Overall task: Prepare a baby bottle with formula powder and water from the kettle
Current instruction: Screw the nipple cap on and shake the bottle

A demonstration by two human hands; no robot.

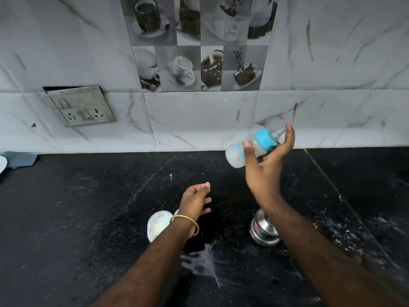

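My right hand (266, 165) holds a clear baby bottle (252, 147) with a blue collar and a teat, raised above the black counter (88, 207) and tilted with the teat pointing up and right; it looks blurred and milky inside. My left hand (194, 202) hovers lower, fingers loosely curled and holding nothing, a gold bangle on its wrist. Under that wrist stands an open white container (157, 227) of pale formula powder. A small steel kettle (264, 231) sits beneath my right forearm, partly hidden by it.
A puddle of white spilled liquid (203, 260) lies on the counter between my arms, with splashes at the right (345, 229). A switch and socket plate (83, 106) hangs on the marble-tiled wall. A blue cloth (21, 159) and a white dish edge (2, 163) lie at far left.
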